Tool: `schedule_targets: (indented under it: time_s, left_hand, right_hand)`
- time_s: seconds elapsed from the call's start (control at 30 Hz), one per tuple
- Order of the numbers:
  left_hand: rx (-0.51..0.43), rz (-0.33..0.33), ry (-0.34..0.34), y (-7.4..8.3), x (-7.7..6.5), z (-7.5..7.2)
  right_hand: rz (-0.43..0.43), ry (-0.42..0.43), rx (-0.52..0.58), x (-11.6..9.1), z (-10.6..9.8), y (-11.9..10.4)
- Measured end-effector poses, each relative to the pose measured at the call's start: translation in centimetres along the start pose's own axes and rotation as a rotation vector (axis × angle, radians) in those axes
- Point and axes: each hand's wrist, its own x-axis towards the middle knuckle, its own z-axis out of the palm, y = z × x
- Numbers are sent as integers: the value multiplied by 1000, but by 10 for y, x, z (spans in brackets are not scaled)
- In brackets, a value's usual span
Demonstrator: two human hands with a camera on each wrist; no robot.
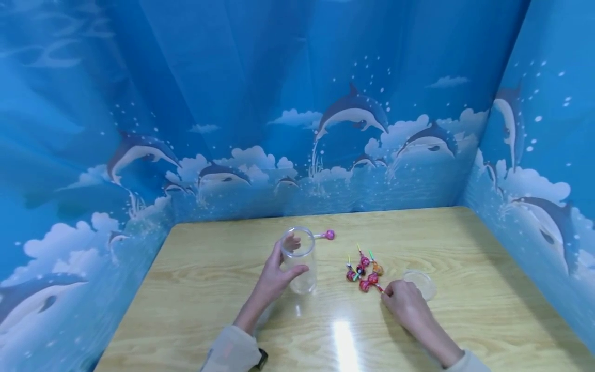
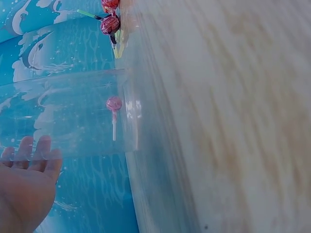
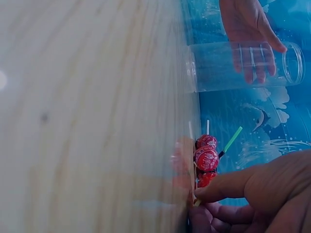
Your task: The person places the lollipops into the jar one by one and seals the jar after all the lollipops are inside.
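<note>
A clear, lidless jar [image 1: 304, 268] stands upright on the wooden table. My left hand [image 1: 275, 274] holds it from the left, thumb across the near side and fingers behind the wall. Through the jar in the left wrist view, a pink lollipop [image 2: 113, 103] shows beyond it. To the right, several wrapped lollipops [image 1: 361, 268] lie in a cluster, with yellow and green sticks among them. At the cluster's near right edge my right hand [image 1: 406, 305] pinches a lollipop stick [image 3: 197, 202] between thumb and finger, low at the tabletop. Red wrapped heads [image 3: 206, 158] lie just past the fingertips.
A round clear lid [image 1: 420, 284] lies flat on the table [image 1: 223, 258], just beyond my right hand. The pink lollipop [image 1: 329, 234] lies apart, behind the jar. Blue dolphin-print curtains [image 1: 260, 103] border the table at the back and sides.
</note>
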Motion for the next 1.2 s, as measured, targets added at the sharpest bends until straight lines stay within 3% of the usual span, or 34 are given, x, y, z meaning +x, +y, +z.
schedule_targets:
  time_s: [0.3,0.57,0.93,1.2]
  left_hand:
    - [-16,54,-8,-4,0,0]
    - [-32,51,-3,-5,-1,0]
    - [-26,63,-3,-6,-1,0]
    - [-26,55,-7,-5,-2,0]
  right_hand:
    - [-4,26,29,-2,-8,6]
    - [-64,113,90,-4,-17,9]
    - [94,24,531,-1,-43,-3]
    - [138,34,886,8,-66,-6]
